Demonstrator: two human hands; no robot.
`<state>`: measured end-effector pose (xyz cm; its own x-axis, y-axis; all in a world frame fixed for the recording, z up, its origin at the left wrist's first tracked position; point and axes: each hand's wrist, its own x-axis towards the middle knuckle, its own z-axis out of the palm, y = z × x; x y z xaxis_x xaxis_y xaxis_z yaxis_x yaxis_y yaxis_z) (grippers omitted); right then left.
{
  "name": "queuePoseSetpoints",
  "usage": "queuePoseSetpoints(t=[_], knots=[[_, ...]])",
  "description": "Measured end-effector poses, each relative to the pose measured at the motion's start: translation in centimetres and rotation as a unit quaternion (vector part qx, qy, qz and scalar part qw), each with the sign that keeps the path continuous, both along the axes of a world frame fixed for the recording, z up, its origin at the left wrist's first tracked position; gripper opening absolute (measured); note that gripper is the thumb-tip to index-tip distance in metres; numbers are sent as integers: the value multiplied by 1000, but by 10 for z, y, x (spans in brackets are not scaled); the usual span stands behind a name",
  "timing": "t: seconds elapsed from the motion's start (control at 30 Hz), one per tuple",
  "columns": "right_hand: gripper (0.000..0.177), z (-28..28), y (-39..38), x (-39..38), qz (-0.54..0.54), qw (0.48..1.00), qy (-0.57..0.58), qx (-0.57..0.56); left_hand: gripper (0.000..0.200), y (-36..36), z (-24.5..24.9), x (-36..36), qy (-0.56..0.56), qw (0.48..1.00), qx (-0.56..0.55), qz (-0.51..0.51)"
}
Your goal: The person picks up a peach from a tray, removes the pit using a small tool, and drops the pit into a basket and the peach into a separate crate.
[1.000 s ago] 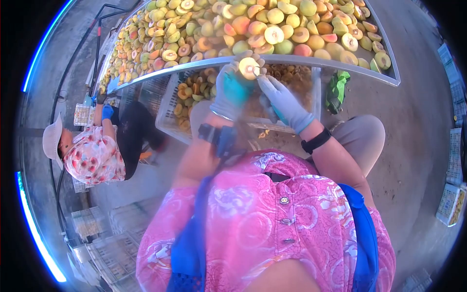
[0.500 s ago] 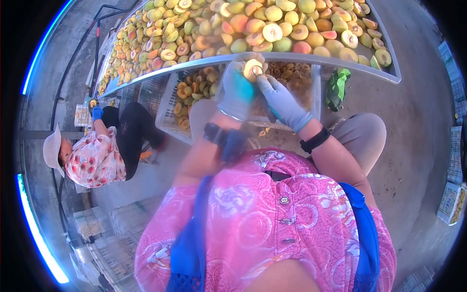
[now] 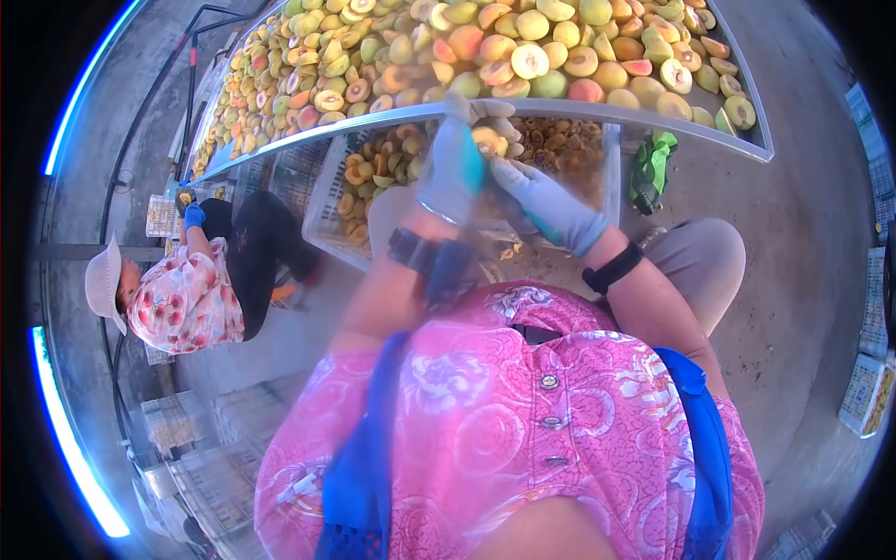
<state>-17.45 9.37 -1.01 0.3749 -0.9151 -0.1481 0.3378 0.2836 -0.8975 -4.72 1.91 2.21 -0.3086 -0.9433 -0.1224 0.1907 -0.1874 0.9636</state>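
Observation:
My left hand [image 3: 455, 163], in a grey and teal glove, has its fingers closed around an apricot half [image 3: 489, 142] just below the metal rim of the sorting table. Just right of the fruit is my right hand [image 3: 549, 201], gloved the same way, its thumb and fingers pressed together. Whatever those fingers may hold is hidden. Above both hands, the table bears a heap of whole and halved apricots [image 3: 530, 62], yellow, green and red-blushed. Beneath the hands stands a white crate [image 3: 611, 173] with brownish pieces that I cannot make out clearly.
Left of my knees a crate holds apricot halves [image 3: 373, 173]. A green bag [image 3: 651, 168] lies on the floor at right. A co-worker in a hat [image 3: 105, 285] sits at the table's left end. Plastic crates [image 3: 868, 397] stand along the right side; others are at lower left.
The apricot half has turned in my left hand, so its pale cut face shows less. My right hand has drawn slightly down and away from the fruit's middle.

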Motion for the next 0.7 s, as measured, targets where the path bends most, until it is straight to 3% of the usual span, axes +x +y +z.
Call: queuePoseSetpoints(t=[0.07, 0.13, 0.2, 0.33, 0.47, 0.53, 0.63, 0.7], knots=[[43, 1, 3, -7, 29, 999, -27, 31, 80, 4, 1, 0, -31, 999, -41, -11], [39, -4, 2, -16, 138, 977, -132, 99, 81, 7, 6, 1, -63, 994, -82, -21], [38, -6, 4, -12, 142, 974, -143, 107, 82, 11, 13, 5, -21, 997, 22, -65], [36, -12, 6, -6, 139, 955, -200, 171, 82, 7, 3, 15, -49, 995, 20, -81], [37, -6, 4, 1, 163, 922, -280, 210, 81, 3, -1, 25, -7, 992, 22, -121], [40, -22, -1, 7, 320, 831, -424, 165, 78, 8, 4, 28, 20, 992, 42, -115], [42, -3, 6, 13, 247, 844, -408, 247, 73, 8, 0, 35, 86, 991, 45, -95], [43, -7, 3, 20, 291, 822, -428, 240, 70, 17, 5, 36, 121, 987, 73, -70]])
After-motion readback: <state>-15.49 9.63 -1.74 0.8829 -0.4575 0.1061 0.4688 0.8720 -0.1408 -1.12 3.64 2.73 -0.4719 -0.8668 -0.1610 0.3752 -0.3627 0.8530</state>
